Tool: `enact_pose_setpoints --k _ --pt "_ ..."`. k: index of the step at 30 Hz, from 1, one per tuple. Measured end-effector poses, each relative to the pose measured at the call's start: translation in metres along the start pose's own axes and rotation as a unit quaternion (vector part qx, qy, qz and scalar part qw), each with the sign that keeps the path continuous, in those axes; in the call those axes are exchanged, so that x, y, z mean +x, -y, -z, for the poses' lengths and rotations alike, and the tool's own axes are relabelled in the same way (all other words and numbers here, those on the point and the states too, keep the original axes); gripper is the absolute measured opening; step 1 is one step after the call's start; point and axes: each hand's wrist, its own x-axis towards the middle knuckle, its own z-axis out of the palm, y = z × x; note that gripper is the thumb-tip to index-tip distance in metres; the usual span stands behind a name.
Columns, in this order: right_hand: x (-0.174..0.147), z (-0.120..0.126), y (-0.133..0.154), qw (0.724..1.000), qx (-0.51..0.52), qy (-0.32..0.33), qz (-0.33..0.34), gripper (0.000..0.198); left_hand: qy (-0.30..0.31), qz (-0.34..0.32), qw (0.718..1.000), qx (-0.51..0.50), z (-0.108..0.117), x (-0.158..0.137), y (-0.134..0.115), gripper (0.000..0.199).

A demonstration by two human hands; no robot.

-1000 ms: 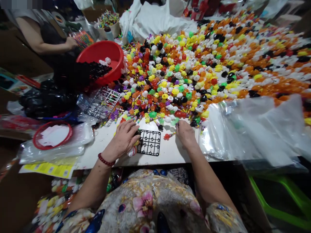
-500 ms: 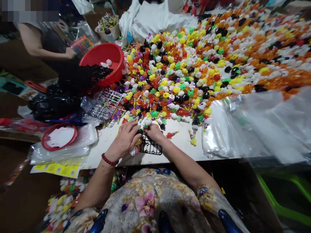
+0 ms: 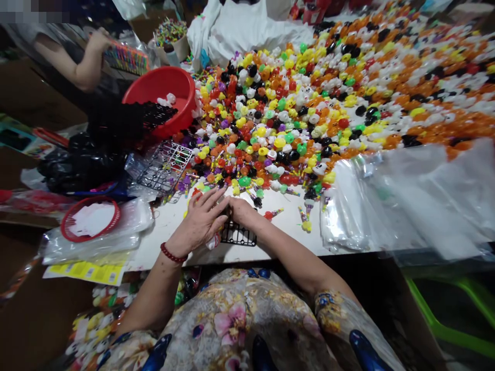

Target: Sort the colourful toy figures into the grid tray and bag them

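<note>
My left hand (image 3: 203,219), with a red bead bracelet (image 3: 174,253) on the wrist, lies over the left part of a black plastic grid rack (image 3: 240,235). Its fingers are stretched out and slightly apart. Against it, my right hand (image 3: 243,212) is closed above the rack's far edge. What its curled fingertips grip is hidden behind the left hand. Below the left palm, part of a white and red toy piece (image 3: 212,241) shows at the rack's left side. A red-topped toy stick (image 3: 274,213) rests on the white table (image 3: 286,237) right of my hands.
Colourful toy heads (image 3: 278,118) form a large heap across the back. Clear plastic bags (image 3: 344,206) lie right. On the left are a red basket (image 3: 116,219), another black grid (image 3: 164,165) and a red tub (image 3: 189,98). A co-worker's arm (image 3: 85,64) is beyond.
The white toy head between my hands has gone out of sight. My left fingers have straightened and spread, and the right hand has turned lower. The co-worker's arm has risen.
</note>
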Motion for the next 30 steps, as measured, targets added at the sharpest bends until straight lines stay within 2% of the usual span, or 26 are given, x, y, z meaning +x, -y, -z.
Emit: enact_pose_setpoints --k 7,12,17,20,22,24,25,27,30 --pt "0.002 0.001 -0.008 0.998 -0.039 0.013 0.040 0.024 0.007 0.013 1.000 -0.001 -0.003 -0.001 0.002 0.046" --pt "0.000 -0.007 -0.007 0.999 -0.038 0.015 0.017 0.025 0.016 0.017 1.000 -0.009 -0.003 0.000 0.004 0.045" --pt "0.000 -0.008 -0.006 1.000 -0.013 -0.011 0.005 0.020 0.011 0.009 1.000 -0.008 -0.003 0.004 0.003 0.041" --pt "-0.016 0.004 -0.020 0.997 0.010 -0.082 0.000 0.022 -0.004 0.004 1.000 0.001 0.001 0.003 0.001 0.041" --pt "-0.036 0.019 -0.037 0.984 0.014 -0.179 -0.020 0.026 -0.033 0.004 0.999 0.006 0.007 -0.002 -0.002 0.041" --pt "-0.058 0.038 -0.057 0.959 -0.041 -0.272 -0.065 0.026 -0.072 -0.003 0.997 0.005 0.016 -0.011 -0.009 0.043" --pt "-0.068 0.048 -0.067 0.946 -0.082 -0.299 -0.098 0.027 -0.088 -0.013 0.996 0.000 0.020 -0.016 -0.014 0.043" --pt "-0.082 0.065 -0.081 0.921 -0.160 -0.313 -0.168 0.026 -0.108 -0.055 0.992 -0.024 0.026 -0.027 -0.027 0.044" --pt "-0.090 0.081 -0.087 0.911 -0.222 -0.265 -0.223 0.026 -0.090 -0.152 0.981 -0.078 0.023 -0.043 -0.050 0.037"
